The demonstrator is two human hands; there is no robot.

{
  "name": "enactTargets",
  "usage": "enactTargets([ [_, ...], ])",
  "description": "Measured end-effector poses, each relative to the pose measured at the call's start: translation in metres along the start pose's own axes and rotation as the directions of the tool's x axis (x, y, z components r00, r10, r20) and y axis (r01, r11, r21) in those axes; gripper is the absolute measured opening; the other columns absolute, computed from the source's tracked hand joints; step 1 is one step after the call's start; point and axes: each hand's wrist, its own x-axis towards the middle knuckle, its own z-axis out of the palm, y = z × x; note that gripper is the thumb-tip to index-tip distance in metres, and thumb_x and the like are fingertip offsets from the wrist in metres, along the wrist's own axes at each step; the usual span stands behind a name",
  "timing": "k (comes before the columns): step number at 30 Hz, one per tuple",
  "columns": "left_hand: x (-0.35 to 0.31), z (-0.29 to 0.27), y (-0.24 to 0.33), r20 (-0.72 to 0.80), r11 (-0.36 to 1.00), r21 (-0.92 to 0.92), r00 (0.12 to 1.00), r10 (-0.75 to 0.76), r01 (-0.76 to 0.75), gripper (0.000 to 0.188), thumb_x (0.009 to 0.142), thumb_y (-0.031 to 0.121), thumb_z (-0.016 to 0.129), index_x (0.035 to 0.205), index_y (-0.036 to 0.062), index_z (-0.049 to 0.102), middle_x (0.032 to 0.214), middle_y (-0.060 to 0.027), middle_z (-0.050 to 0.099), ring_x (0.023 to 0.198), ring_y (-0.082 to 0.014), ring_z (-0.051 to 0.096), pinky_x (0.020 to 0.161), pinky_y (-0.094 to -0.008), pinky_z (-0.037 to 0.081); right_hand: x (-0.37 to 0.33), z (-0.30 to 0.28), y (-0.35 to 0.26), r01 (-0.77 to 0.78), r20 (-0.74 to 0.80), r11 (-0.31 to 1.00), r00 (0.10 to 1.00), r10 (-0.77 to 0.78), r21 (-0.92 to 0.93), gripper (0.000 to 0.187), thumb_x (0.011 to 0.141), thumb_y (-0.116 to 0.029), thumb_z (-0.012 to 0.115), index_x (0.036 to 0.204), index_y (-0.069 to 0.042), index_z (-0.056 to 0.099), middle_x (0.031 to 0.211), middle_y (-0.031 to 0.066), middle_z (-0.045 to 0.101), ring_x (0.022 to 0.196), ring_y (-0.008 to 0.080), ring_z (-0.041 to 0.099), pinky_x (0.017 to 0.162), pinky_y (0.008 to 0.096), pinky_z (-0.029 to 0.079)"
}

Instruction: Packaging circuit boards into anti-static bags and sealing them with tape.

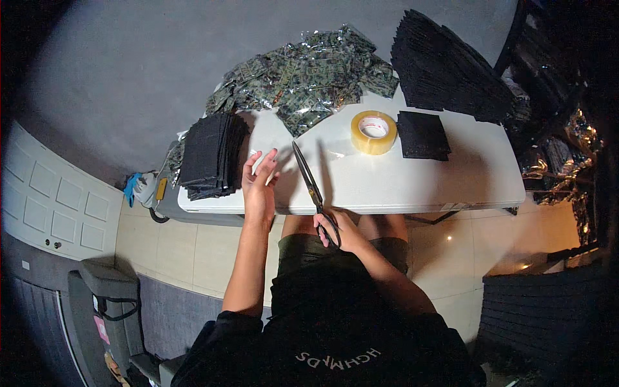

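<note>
My right hand [340, 229] is closed around the handles of black scissors [308, 175] at the table's front edge. Their blades look closed and point away from me, over the white table [380, 187]. My left hand [259, 179] is raised with its fingers apart and holds nothing. Just left of it stands a thick stack of black fabric pieces [209, 155]. To the right of the scissors lies a roll of clear yellowish tape [374, 133]. Beside the tape is a small black fabric square [423, 135].
A heap of camouflage-patterned items in clear plastic [303, 77] covers the table's far side. At the far right, a large fanned pile of black fabric [445, 68] rests. Shiny wrapped goods [561, 161] stand beyond the right end. A grey sofa [106, 290] is at the lower left.
</note>
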Motion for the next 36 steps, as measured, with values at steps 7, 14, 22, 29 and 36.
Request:
enactTargets([
  [7, -0.011, 0.027, -0.003, 0.146, 0.989, -0.121, 0.987, -0.061, 0.079, 0.052, 0.107, 0.033, 0.058, 0.153, 0.0201, 0.040, 0.163, -0.0178, 0.050, 0.130, -0.0340, 0.062, 0.108, -0.0455, 0.048, -0.002, 0.000, 0.001, 0.002, -0.005, 1.000, 1.000, -0.002, 0.004, 0.031, 0.116, -0.032, 0.051, 0.106, -0.005, 0.060, 0.070, 0.0028, 0.061, 0.057, 0.0120, 0.062, 0.056, 0.0310, 0.053],
  [14, -0.011, 0.033, -0.002, 0.252, 0.972, -0.216, 0.967, -0.031, 0.088, 0.055, 0.110, 0.038, 0.051, 0.158, 0.0207, 0.030, 0.166, -0.0181, 0.046, 0.127, -0.0450, 0.067, 0.114, -0.0535, 0.048, -0.012, -0.005, -0.004, 0.045, 0.071, 0.998, 0.997, -0.041, -0.053, 0.033, 0.116, -0.034, 0.051, 0.107, -0.004, 0.060, 0.072, 0.0032, 0.062, 0.061, 0.0123, 0.063, 0.059, 0.0318, 0.053],
  [22, -0.003, 0.026, -0.007, 0.255, 0.981, -0.188, 0.967, 0.001, 0.048, 0.055, 0.109, 0.041, 0.055, 0.156, 0.0209, 0.037, 0.167, -0.0209, 0.044, 0.129, -0.0489, 0.064, 0.110, -0.0535, 0.052, -0.066, -0.024, 0.014, 0.118, 0.160, 0.993, 0.980, -0.120, 0.021, 0.035, 0.118, -0.038, 0.042, 0.116, -0.008, 0.058, 0.076, 0.0022, 0.062, 0.068, 0.0125, 0.064, 0.064, 0.0322, 0.050],
  [29, -0.004, 0.031, -0.004, 0.242, 0.981, -0.191, 0.970, 0.004, 0.044, 0.054, 0.109, 0.041, 0.055, 0.156, 0.0225, 0.039, 0.167, -0.0204, 0.044, 0.131, -0.0484, 0.063, 0.111, -0.0532, 0.050, -0.076, -0.038, 0.014, 0.087, 0.128, 0.995, 0.988, -0.081, -0.044, 0.036, 0.119, -0.041, 0.041, 0.116, -0.009, 0.057, 0.077, 0.0027, 0.061, 0.069, 0.0134, 0.063, 0.061, 0.0316, 0.047],
  [36, -0.007, 0.033, -0.001, 0.271, 0.985, -0.170, 0.962, 0.009, 0.039, 0.055, 0.108, 0.038, 0.055, 0.158, 0.0236, 0.038, 0.167, -0.0205, 0.045, 0.131, -0.0483, 0.063, 0.110, -0.0528, 0.051, -0.043, -0.037, 0.014, 0.059, 0.124, 0.998, 0.991, -0.058, -0.008, 0.040, 0.118, -0.043, 0.042, 0.112, -0.007, 0.059, 0.077, 0.0041, 0.064, 0.069, 0.0141, 0.067, 0.064, 0.0332, 0.051],
])
